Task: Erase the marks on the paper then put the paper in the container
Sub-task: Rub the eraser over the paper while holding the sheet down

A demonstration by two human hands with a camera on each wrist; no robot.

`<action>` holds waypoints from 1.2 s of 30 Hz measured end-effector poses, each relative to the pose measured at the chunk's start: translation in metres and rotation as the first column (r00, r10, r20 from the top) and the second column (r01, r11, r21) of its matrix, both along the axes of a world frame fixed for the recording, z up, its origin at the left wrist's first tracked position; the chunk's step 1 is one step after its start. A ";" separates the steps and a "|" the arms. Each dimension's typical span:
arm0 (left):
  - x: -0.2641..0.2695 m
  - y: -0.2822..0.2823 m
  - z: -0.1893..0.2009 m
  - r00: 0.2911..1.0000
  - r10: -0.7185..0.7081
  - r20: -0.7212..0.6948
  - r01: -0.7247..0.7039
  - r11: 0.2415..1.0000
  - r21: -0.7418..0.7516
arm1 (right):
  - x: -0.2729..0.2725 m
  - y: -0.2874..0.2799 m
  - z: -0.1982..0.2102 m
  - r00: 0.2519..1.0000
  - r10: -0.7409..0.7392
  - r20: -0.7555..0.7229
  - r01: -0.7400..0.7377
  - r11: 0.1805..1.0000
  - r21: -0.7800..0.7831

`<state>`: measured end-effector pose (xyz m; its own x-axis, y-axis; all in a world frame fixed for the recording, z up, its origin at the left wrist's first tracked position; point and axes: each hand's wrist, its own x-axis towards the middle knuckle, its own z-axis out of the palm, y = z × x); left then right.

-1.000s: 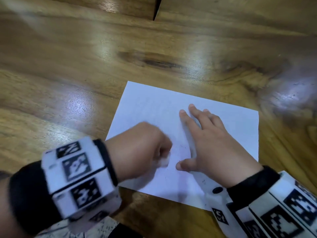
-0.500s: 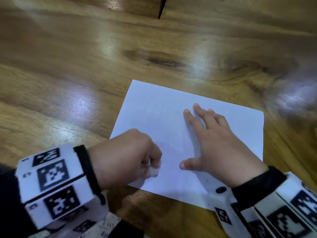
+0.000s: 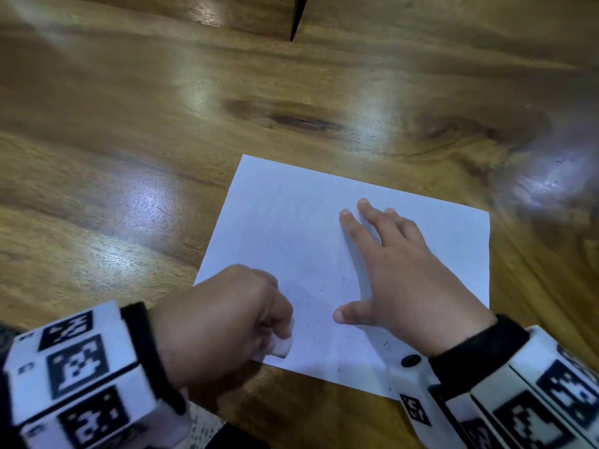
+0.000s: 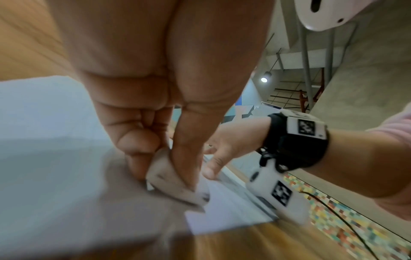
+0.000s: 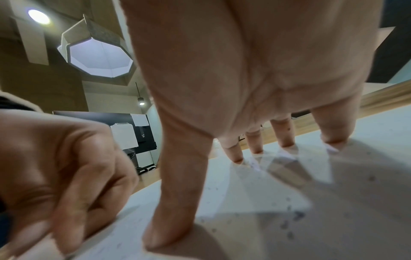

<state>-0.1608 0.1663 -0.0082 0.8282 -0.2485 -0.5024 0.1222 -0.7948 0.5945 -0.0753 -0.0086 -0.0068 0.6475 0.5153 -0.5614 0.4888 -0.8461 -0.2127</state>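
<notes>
The thin, limp paper [image 3: 291, 228] lay flat near the table's [image 3: 129, 124] front edge, pinned under the flat-spread right hand [image 3: 398, 280] while the left hand [image 3: 223, 322] pinched a small eraser [image 3: 281, 346]; it looked best lifted by an edge.

One sheet of white paper [image 3: 291, 222] on the wooden table [image 3: 129, 124]. One white eraser [image 4: 175, 183], smudged dark at its edges. Two hands: left hand [image 3: 220, 322], right hand [image 3: 405, 280]. Two wrist-worn camera units with black-and-white markers, one per wrist [image 3: 71, 377] [image 3: 534, 396]. Many small dark eraser crumbs [image 3: 324, 290] scattered over the sheet; too fine to count.
</notes>
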 end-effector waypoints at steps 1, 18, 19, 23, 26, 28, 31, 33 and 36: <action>0.008 0.000 0.000 0.999 -0.001 0.034 0.000 1.000 0.026 | 0.000 0.000 0.000 1.000 0.001 0.000 -0.001 1.000 -0.003; 0.018 -0.017 -0.008 0.983 0.042 0.178 -0.034 0.998 -0.044 | 0.000 -0.001 -0.001 1.000 -0.006 -0.001 0.006 1.000 0.023; 0.015 -0.016 -0.008 0.986 0.042 0.164 -0.033 0.998 -0.059 | 0.001 -0.001 -0.001 1.000 -0.005 0.001 0.005 1.000 0.022; -0.001 -0.013 -0.005 0.996 -0.076 0.040 0.080 0.992 -0.096 | 0.001 0.000 -0.002 1.000 -0.003 0.006 0.003 1.000 0.013; 0.011 -0.015 -0.005 0.991 -0.006 0.136 0.015 0.998 -0.063 | 0.000 -0.001 -0.002 1.000 -0.005 0.006 0.005 1.000 0.018; 0.017 -0.015 -0.006 0.981 0.047 0.188 -0.040 0.998 -0.041 | 0.000 -0.001 -0.001 1.000 -0.008 0.001 0.008 1.000 0.022; 0.010 -0.015 -0.003 0.995 -0.047 0.092 0.052 0.997 -0.054 | 0.000 -0.001 -0.001 1.000 -0.006 -0.001 0.006 1.000 0.017; 0.005 -0.012 -0.001 0.996 -0.088 0.024 0.089 0.995 -0.053 | 0.000 0.000 0.000 1.000 -0.006 -0.004 0.006 1.000 0.007; 0.011 -0.003 -0.003 0.989 0.044 0.141 -0.041 0.999 -0.018 | 0.000 0.000 0.000 1.000 -0.010 -0.007 0.010 1.000 0.005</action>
